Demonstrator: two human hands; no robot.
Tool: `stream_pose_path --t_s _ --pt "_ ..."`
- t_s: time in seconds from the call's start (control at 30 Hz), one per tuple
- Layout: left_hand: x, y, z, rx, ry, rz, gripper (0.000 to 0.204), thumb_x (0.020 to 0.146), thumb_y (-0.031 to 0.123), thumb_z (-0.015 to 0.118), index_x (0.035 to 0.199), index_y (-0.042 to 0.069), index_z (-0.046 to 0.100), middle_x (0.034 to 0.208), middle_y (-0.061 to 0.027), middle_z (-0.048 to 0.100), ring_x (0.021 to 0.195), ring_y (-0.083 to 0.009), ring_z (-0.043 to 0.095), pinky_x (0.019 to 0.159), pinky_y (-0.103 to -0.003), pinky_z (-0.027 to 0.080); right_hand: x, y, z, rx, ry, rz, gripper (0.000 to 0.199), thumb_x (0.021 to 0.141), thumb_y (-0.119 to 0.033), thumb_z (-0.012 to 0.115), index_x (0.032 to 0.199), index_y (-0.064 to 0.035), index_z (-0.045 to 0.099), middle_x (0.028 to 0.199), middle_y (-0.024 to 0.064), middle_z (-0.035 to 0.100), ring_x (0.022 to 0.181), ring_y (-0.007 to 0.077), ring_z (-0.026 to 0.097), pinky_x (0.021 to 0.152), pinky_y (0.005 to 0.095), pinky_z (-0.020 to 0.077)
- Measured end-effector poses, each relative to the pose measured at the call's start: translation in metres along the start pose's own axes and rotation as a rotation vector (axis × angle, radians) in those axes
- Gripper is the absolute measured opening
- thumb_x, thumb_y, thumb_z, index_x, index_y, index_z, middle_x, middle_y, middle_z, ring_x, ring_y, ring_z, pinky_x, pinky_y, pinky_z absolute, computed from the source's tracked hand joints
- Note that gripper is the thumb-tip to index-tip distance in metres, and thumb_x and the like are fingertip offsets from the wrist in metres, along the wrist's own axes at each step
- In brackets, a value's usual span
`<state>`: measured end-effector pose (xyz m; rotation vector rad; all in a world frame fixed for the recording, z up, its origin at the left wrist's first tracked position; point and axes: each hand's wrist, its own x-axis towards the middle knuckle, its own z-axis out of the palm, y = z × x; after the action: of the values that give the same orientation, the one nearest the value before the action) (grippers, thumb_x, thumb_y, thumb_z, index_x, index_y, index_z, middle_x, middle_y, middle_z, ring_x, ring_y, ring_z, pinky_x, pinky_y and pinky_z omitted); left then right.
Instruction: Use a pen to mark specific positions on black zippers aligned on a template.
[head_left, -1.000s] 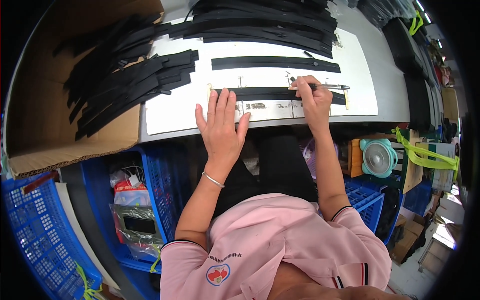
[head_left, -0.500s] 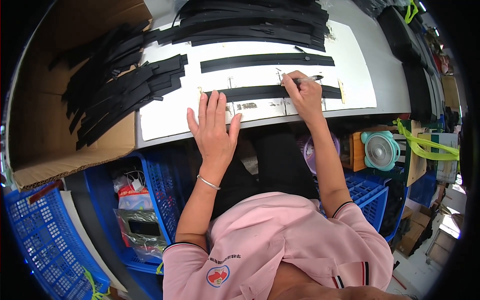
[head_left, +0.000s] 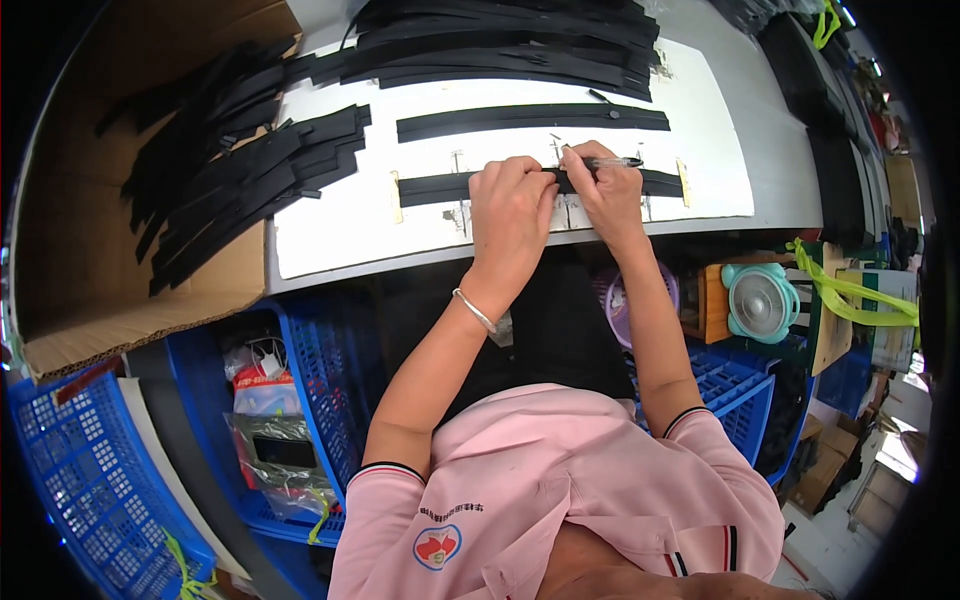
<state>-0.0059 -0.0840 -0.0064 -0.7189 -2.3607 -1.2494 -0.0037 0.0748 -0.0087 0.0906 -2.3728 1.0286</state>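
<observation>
Left hand (head_left: 512, 205) curled, pressing a black zipper strip (head_left: 440, 187) on the white worktop (head_left: 330, 235); right hand (head_left: 607, 190) grips a pen (head_left: 612, 161).

Your grey workbench (head_left: 790, 170) crosses the upper frame. A white template sheet (head_left: 330, 225) lies flat at its centre. A loose heap of black strips (head_left: 240, 170) sits at upper left, partly over a cardboard sheet (head_left: 110, 270); another stack of strips (head_left: 500, 45) lies along the top edge.
</observation>
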Motion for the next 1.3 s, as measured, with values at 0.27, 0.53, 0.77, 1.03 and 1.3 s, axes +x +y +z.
stream_pose_path --t_s 0.27,0.53,0.77,1.03,1.3 --pt "0.002 0.001 0.003 0.008 0.007 -0.066 0.011 0.081 0.008 0.079 0.092 0.008 0.077 0.098 -0.0012 0.067 0.093 -0.0224 0.06 0.084 -0.036 0.042 -0.005 0.001 -0.01 0.202 -0.022 0.049 0.021 0.094 -0.012 0.069 0.078 0.0004 0.069 0.07 0.0066 0.07 0.054 0.0169 0.061 0.052 0.029 0.0453" --pt "0.002 0.001 0.004 0.009 0.011 -0.066 0.01 0.081 0.009 0.08 0.091 0.008 0.077 0.097 -0.001 0.068 0.094 -0.0221 0.06 0.084 -0.035 0.043 -0.003 0.001 -0.012 0.108 -0.074 -0.048 0.024 0.09 -0.012 0.071 0.071 0.0007 0.067 0.071 0.0077 0.071 0.052 0.0209 0.058 0.05 0.0317 0.0438" --pt "0.003 0.001 0.002 0.013 -0.009 -0.041 0.01 0.081 0.006 0.079 0.09 0.006 0.075 0.097 -0.0025 0.066 0.094 -0.0235 0.06 0.083 -0.037 0.042 -0.006 0.001 -0.024 0.36 -0.128 0.151 0.021 0.093 -0.012 0.066 0.075 -0.0003 0.068 0.071 0.0058 0.07 0.057 0.0139 0.057 0.055 0.0288 0.0452" --pt "0.002 0.005 0.001 0.051 -0.034 -0.049 0.008 0.084 0.008 0.078 0.091 0.006 0.075 0.099 -0.0036 0.068 0.095 -0.0235 0.06 0.086 -0.037 0.042 -0.006 0.048 -0.087 0.245 0.169 0.378 0.029 0.102 -0.018 0.063 0.082 0.0013 0.072 0.072 0.0015 0.067 0.061 0.0036 0.052 0.056 0.0217 0.0399" --pt "0.021 0.041 0.039 -0.034 -0.051 0.103 0.012 0.083 0.008 0.077 0.094 0.004 0.074 0.103 -0.0058 0.069 0.1 -0.0266 0.061 0.091 -0.041 0.044 -0.012 0.064 -0.084 0.329 0.147 0.367 0.03 0.101 -0.018 0.064 0.081 0.0036 0.072 0.072 0.0029 0.069 0.062 0.0055 0.057 0.056 0.0225 0.0431"
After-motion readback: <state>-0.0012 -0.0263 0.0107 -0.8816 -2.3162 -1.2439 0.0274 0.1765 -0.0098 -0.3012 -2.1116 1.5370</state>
